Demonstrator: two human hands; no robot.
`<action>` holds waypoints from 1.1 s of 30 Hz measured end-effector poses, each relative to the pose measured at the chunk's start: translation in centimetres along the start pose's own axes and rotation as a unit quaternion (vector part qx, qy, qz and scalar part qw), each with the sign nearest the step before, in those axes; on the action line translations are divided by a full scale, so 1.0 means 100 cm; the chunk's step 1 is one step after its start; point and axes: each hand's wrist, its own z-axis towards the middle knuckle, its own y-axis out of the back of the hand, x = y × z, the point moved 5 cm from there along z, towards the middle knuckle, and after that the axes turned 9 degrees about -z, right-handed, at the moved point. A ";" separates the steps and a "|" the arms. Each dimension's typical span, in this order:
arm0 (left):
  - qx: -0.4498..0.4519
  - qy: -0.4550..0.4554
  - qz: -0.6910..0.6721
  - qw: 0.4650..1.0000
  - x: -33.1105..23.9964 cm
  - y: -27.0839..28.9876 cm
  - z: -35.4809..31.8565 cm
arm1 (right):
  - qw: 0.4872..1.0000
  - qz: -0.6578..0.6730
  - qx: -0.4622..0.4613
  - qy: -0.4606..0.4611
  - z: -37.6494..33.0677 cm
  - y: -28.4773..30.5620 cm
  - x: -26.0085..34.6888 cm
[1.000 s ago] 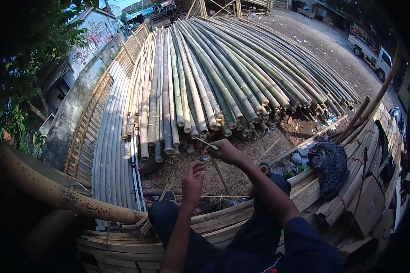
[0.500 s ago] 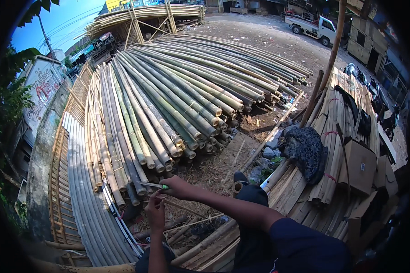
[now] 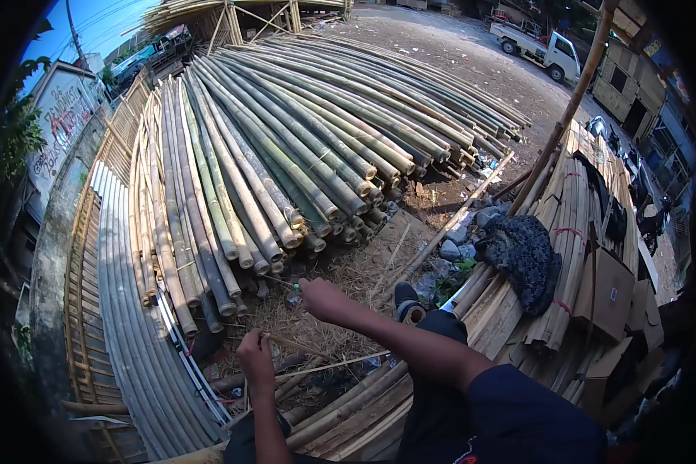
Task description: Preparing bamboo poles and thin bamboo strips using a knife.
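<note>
A thin bamboo strip [image 3: 329, 363] is pinched in the left hand [image 3: 255, 356]; a green-handled tool [image 3: 286, 284] is gripped by the right hand [image 3: 322, 298] — stacked bamboo poles [image 3: 286, 155] beyond.

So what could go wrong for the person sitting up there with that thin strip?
The thin bamboo strip between the left hand and right hand may have sharp edges, so it could cut or splinter bare skin. The person sits high on stacked split bamboo, which might shift underneath. The round bamboo poles piled ahead could perhaps roll if bumped.
</note>
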 end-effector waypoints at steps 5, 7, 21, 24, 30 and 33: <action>-0.030 -0.010 -0.029 0.999 -0.008 -0.005 0.017 | 1.000 0.009 -0.012 0.009 0.002 0.000 -0.016; -0.048 -0.011 -0.018 0.999 -0.009 0.002 0.018 | 1.000 0.000 0.007 0.014 0.004 -0.005 -0.012; -0.061 -0.056 0.024 0.996 -0.006 0.000 0.005 | 0.974 0.151 0.166 0.023 -0.013 -0.130 0.014; -0.046 -0.040 0.001 0.998 -0.009 -0.001 0.002 | 0.975 0.175 0.139 0.019 -0.021 -0.128 0.024; -0.031 -0.063 0.028 0.997 -0.012 -0.007 -0.001 | 0.978 0.200 0.059 0.012 -0.029 -0.117 0.035; -0.032 -0.029 0.017 0.999 -0.006 -0.005 0.004 | 0.982 0.176 0.067 0.018 -0.023 -0.122 0.036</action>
